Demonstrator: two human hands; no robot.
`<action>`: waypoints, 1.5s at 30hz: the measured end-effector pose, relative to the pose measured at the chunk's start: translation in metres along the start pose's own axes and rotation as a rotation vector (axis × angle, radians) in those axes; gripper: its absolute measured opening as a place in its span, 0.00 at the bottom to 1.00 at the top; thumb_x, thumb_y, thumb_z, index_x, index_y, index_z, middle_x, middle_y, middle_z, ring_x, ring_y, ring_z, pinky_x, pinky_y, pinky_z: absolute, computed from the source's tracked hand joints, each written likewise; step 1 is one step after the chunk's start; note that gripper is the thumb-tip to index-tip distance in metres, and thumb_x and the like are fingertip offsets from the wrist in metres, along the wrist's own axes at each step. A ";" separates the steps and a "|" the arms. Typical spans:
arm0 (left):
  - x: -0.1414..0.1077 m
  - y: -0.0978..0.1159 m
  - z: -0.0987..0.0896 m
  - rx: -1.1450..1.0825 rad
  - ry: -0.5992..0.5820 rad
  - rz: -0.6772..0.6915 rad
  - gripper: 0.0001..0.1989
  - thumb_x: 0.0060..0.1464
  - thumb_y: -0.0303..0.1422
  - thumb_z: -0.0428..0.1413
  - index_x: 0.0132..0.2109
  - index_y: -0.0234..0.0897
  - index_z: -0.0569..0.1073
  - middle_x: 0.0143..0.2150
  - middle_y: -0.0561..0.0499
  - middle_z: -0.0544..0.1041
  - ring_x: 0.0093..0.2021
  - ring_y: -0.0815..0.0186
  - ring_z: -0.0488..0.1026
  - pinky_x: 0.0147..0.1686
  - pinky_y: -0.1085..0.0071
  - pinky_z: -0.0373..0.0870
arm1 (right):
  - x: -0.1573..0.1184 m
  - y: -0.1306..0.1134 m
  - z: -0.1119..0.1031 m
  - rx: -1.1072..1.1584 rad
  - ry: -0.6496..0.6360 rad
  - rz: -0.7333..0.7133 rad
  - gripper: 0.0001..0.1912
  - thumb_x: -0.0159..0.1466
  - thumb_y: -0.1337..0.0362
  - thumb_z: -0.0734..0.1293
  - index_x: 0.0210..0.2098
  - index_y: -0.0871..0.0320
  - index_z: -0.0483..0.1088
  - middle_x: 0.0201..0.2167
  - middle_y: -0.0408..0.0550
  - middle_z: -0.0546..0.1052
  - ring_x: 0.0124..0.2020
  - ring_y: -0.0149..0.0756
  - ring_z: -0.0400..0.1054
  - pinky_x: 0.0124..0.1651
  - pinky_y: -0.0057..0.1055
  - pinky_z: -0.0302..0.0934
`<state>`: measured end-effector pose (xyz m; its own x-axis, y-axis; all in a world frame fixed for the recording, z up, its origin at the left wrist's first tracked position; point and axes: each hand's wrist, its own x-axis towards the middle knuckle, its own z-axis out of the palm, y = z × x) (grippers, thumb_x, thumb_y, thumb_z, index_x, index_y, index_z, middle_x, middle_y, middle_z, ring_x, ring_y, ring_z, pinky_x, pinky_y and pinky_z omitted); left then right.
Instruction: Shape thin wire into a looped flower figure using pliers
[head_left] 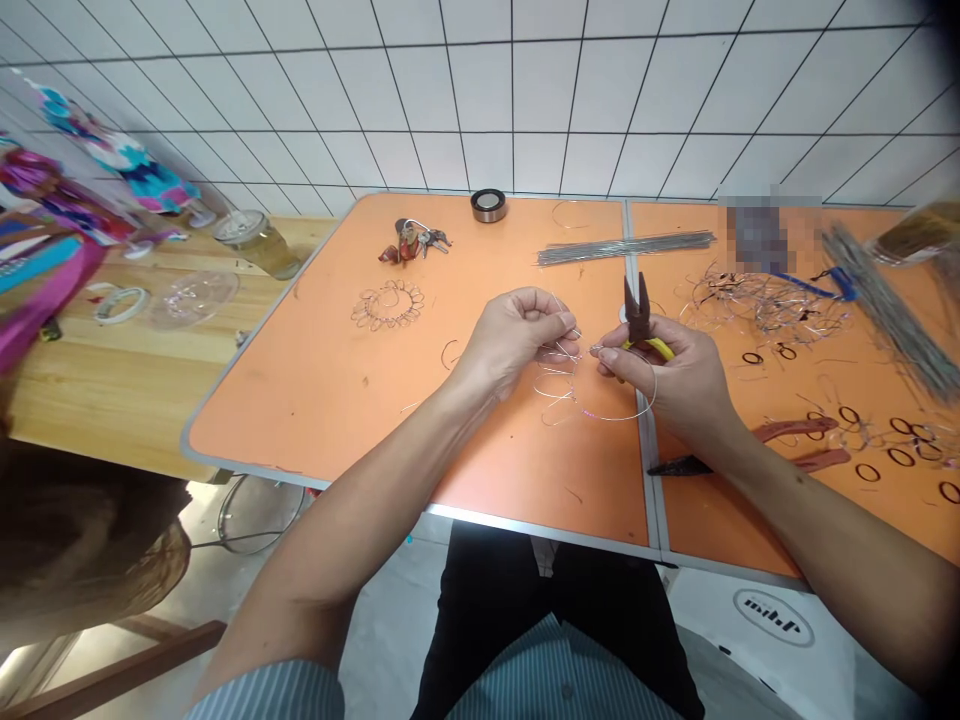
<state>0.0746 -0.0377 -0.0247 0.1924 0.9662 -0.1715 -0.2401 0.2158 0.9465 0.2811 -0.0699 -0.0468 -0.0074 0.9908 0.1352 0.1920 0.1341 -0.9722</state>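
My left hand [525,335] pinches a piece of thin silvery wirework [556,385] made of looped wire, above the middle of the orange table. Close by on its right, my right hand [667,370] has pliers [637,312] with yellow handles tucked in its palm, the dark jaws pointing up. The thumb and fingertips of that hand are also pressed on the wirework. From there a curved strand with small pinkish beads [592,413] hangs below both hands. A finished-looking ring of wire loops [388,305] lies flat to the left of my left hand.
A bundle of straight wires [626,247] lies behind my hands, with keys [416,242] and a roll of tape [489,205] farther left. On the right are red-handled pliers [802,430], tangled wire [765,305], dark rings [868,472] and a thicker wire bundle [896,315]. A tiled wall [480,90] stands behind.
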 end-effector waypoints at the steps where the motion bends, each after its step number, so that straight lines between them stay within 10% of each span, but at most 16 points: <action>1: 0.000 0.000 -0.001 0.007 0.003 0.008 0.16 0.52 0.31 0.77 0.34 0.35 0.77 0.30 0.51 0.84 0.29 0.69 0.82 0.32 0.74 0.77 | 0.000 0.001 0.000 0.002 -0.004 0.003 0.09 0.58 0.62 0.84 0.34 0.49 0.82 0.31 0.43 0.81 0.34 0.40 0.76 0.40 0.39 0.74; 20: 0.012 -0.003 -0.018 0.023 0.013 0.163 0.14 0.47 0.32 0.78 0.32 0.36 0.80 0.28 0.53 0.83 0.26 0.72 0.77 0.32 0.74 0.72 | 0.006 -0.001 -0.006 -0.134 -0.110 0.046 0.12 0.63 0.51 0.79 0.40 0.52 0.82 0.38 0.48 0.83 0.40 0.43 0.78 0.48 0.41 0.73; 29: 0.018 0.002 -0.022 -0.182 0.122 0.099 0.12 0.51 0.27 0.75 0.32 0.34 0.78 0.28 0.51 0.83 0.26 0.73 0.78 0.31 0.77 0.72 | 0.014 0.001 -0.029 -0.426 -0.390 0.036 0.25 0.74 0.39 0.69 0.34 0.53 0.78 0.33 0.48 0.80 0.37 0.44 0.73 0.43 0.40 0.63; 45: 0.013 0.004 -0.010 -0.252 0.201 -0.011 0.11 0.62 0.24 0.69 0.35 0.35 0.75 0.31 0.51 0.84 0.30 0.69 0.84 0.32 0.77 0.75 | 0.004 -0.011 -0.008 -0.116 -0.363 0.131 0.35 0.74 0.29 0.67 0.38 0.55 0.81 0.34 0.50 0.81 0.37 0.41 0.76 0.45 0.39 0.72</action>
<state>0.0664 -0.0230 -0.0259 0.0102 0.9667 -0.2558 -0.4720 0.2302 0.8510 0.2867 -0.0676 -0.0342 -0.3179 0.9443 -0.0852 0.3238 0.0237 -0.9458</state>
